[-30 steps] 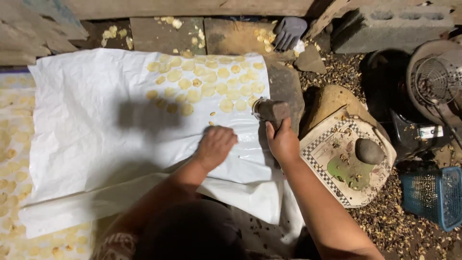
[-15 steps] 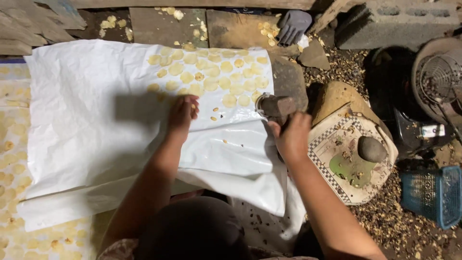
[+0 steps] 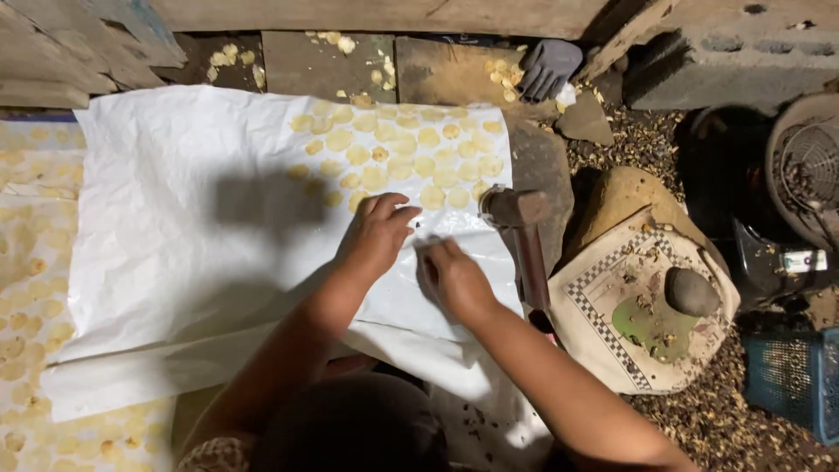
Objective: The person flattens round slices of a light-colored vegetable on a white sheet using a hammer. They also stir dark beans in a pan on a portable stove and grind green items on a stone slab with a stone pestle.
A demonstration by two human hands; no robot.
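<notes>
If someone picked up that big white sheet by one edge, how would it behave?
The white sheet would probably flop and sag: it looks thin and already shows creases and folds. It seems light, so the flattened yellow pieces lying on it would likely slide or spill. Under the left hand and right hand it looks glossy, so perhaps slippery.

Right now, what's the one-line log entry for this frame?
left hand: flat on white sheet | right hand: fingertips on sheet | hammer: lying beside right hand, unheld | yellow slices: in rows beyond hands
</notes>
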